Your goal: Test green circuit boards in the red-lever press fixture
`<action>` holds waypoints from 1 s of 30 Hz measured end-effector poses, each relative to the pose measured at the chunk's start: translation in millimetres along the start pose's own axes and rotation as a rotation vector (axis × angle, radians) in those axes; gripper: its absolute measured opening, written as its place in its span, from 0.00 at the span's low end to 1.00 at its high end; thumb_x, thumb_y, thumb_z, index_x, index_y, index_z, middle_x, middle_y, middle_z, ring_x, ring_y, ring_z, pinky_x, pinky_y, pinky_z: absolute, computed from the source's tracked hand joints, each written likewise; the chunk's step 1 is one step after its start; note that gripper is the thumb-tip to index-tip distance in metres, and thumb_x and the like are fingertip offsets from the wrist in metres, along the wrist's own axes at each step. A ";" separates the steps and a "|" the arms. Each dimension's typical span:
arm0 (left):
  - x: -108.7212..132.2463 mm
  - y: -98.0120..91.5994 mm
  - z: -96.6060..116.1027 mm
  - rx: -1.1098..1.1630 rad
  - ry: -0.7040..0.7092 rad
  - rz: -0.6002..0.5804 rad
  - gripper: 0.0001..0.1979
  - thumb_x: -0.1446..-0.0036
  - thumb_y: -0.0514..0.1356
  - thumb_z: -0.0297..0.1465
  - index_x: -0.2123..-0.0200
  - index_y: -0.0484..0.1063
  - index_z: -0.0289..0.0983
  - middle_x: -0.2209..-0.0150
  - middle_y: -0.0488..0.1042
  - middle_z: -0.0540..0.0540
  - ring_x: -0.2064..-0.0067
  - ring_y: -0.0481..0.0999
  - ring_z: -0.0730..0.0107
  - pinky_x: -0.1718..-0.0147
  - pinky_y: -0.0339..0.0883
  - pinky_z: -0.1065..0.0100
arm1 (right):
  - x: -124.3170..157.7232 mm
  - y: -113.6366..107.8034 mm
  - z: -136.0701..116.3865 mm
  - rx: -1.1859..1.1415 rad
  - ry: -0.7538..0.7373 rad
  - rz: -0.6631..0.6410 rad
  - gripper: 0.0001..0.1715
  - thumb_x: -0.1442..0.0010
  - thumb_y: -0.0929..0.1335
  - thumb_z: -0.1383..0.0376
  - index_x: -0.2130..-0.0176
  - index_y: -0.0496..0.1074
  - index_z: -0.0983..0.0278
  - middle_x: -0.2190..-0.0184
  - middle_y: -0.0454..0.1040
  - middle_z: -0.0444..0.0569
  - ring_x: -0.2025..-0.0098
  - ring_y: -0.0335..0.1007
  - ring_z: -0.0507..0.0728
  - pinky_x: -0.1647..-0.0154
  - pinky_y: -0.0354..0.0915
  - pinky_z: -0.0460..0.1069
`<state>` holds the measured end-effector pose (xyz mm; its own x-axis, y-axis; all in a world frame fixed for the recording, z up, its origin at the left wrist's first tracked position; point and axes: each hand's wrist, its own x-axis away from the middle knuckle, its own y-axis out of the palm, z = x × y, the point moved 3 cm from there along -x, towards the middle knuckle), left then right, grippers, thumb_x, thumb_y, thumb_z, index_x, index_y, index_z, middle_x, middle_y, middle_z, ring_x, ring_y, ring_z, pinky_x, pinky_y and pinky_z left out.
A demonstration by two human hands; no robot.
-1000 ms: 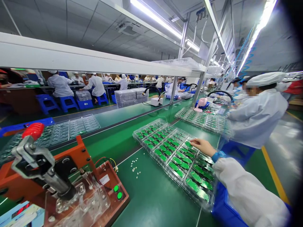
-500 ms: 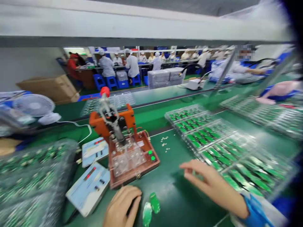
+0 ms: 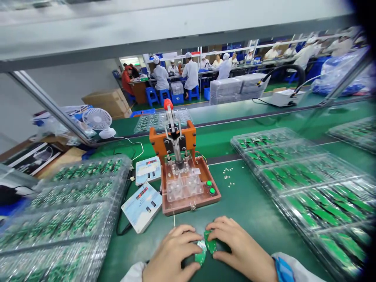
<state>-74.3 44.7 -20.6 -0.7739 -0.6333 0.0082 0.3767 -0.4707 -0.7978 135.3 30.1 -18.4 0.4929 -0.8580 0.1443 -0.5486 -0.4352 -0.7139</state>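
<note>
Two small green circuit boards lie side by side on the green work surface at the bottom centre. My left hand [image 3: 179,252] has its fingers curled round the left board [image 3: 201,252], gripping it by its edges. The right board [image 3: 210,241] is between the thumb and fingers of my right hand [image 3: 232,244]. Just beyond my hands stands a test fixture [image 3: 192,206] with a wooden base, an orange frame, clear plates and a red-tipped lever. Two light-blue meter boxes [image 3: 141,206] with red digits sit to its left.
Clear trays of green boards stand at the left [image 3: 113,219] and right [image 3: 282,203]. Small pale pieces [image 3: 228,177] are scattered right of the fixture. A white fan [image 3: 96,119] is at the back left. A metal shelf [image 3: 176,31] crosses overhead. People sit farther back.
The view has swung left. My right hand has come in from the right-hand tray to the right board. My left hand has moved onto the left board.
</note>
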 end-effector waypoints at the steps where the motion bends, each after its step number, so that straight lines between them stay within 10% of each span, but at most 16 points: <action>1: -0.5 1.4 -1.2 -0.002 -0.006 -0.007 0.15 0.47 0.70 0.27 0.56 0.78 0.44 0.46 0.79 0.52 0.42 0.72 0.53 0.44 0.71 0.52 | 0.0 -1.0 0.0 -0.022 -0.008 0.006 0.17 0.44 0.78 0.70 0.56 0.77 0.58 0.46 0.76 0.46 0.42 0.68 0.61 0.40 0.64 0.57; 11: 1.2 7.9 -5.5 -0.023 0.069 0.122 0.15 0.53 0.74 0.28 0.62 0.77 0.42 0.49 0.80 0.54 0.44 0.74 0.56 0.48 0.72 0.58 | -56.4 -79.6 -15.1 -0.043 -0.240 0.394 0.09 0.36 0.73 0.66 0.54 0.74 0.57 0.45 0.74 0.49 0.42 0.68 0.61 0.41 0.66 0.57; 20: 3.9 6.0 -3.2 0.074 0.109 0.268 0.17 0.53 0.73 0.24 0.60 0.76 0.42 0.51 0.80 0.50 0.47 0.75 0.56 0.49 0.71 0.58 | -106.0 -77.6 -10.0 0.180 -0.366 0.386 0.15 0.41 0.76 0.68 0.53 0.75 0.62 0.50 0.78 0.53 0.46 0.70 0.64 0.42 0.65 0.62; 30: -4.3 -76.7 -4.7 -0.075 0.005 0.683 0.03 0.38 0.64 0.28 0.60 0.77 0.39 0.51 0.79 0.41 0.46 0.74 0.56 0.46 0.72 0.51 | -101.9 -77.4 -10.0 0.182 -0.405 0.360 0.09 0.38 0.74 0.67 0.57 0.75 0.62 0.47 0.78 0.53 0.44 0.68 0.64 0.41 0.63 0.64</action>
<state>-102.2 86.4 37.7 -0.3775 -0.7701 -0.5142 0.7451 0.0771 -0.6625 120.7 148.5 29.0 0.5353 -0.7551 -0.3786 -0.6227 -0.0499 -0.7809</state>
